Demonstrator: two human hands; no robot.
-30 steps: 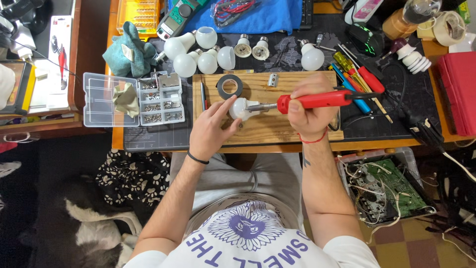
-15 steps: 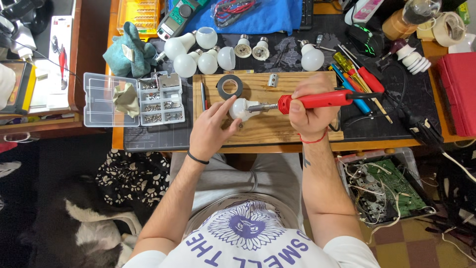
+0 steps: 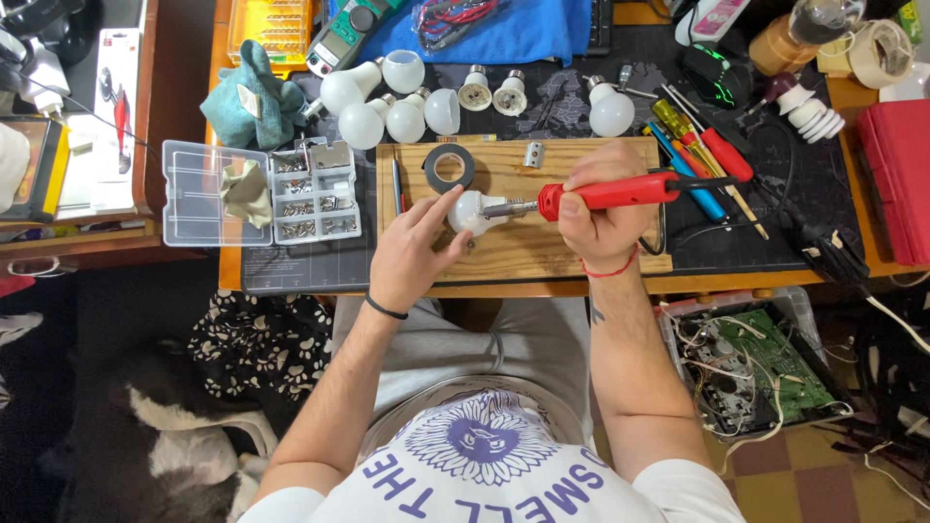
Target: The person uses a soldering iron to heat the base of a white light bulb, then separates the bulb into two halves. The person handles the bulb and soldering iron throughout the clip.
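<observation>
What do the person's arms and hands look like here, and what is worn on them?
Both arms are bare below short white sleeves. The left hand has a thin black band at the wrist; the right hand has a thin red cord bracelet. A small dark mark, perhaps a tattoo, shows on the right forearm. No gloves.

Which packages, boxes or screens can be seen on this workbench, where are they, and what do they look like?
Clear parts box: left of the wooden board, lid open, small metal bits in compartments.
Yellow case: top edge, rectangular, see-through.
Meter: top, green and grey, small pale screen.
White card package: far left, a red tool on it.
</observation>
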